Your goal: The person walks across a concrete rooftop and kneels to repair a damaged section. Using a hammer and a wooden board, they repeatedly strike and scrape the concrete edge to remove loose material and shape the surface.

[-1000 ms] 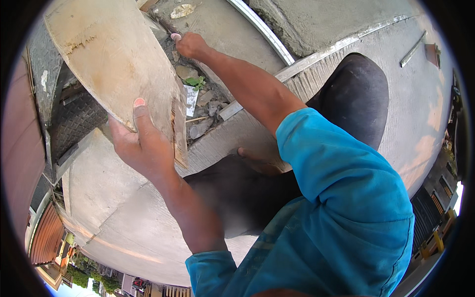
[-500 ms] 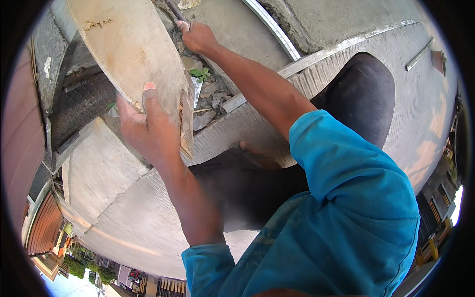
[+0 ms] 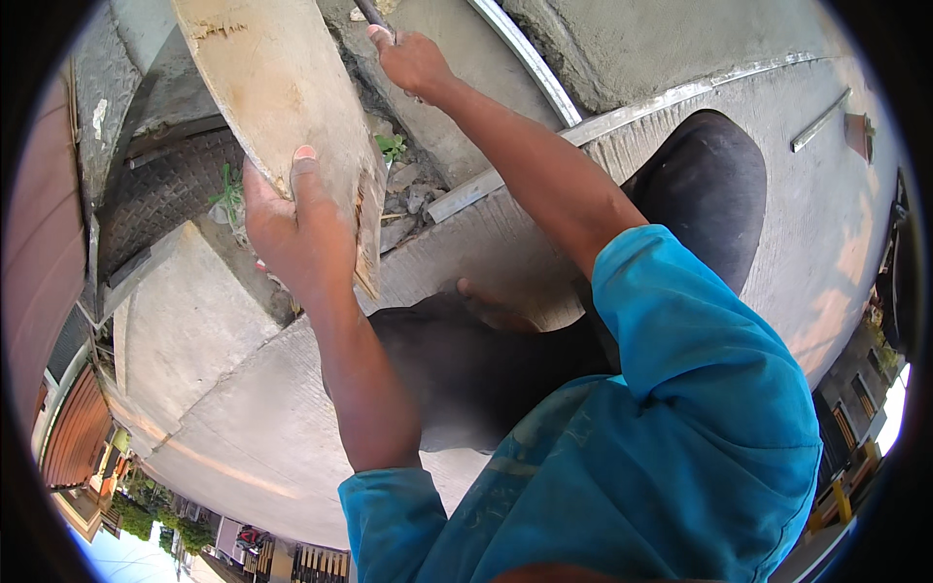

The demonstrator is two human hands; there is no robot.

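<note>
A wide, pale wooden board (image 3: 277, 83), with one splintered edge, rises toward the top of the view. My left hand (image 3: 296, 219) is closed on its lower part, thumb on the upper face and fingers around the left edge. My right hand (image 3: 416, 68) is wrapped round a dark, thin, rod-like handle (image 3: 369, 12) to the right of the board. The far end of that handle passes out of view at the top, so its kind is hidden.
Rubble (image 3: 413, 199) and a small green plant (image 3: 392, 147) lie beside the board. A pale metal strip (image 3: 530, 58) and a long edging bar (image 3: 671, 100) border the concrete. A dark patterned metal surface (image 3: 160, 194) lies left. My bent knee (image 3: 705, 189) is at the right.
Both hands have shifted a little to the right and upward, with the board and the handle moving along. Both grips stay the same.
</note>
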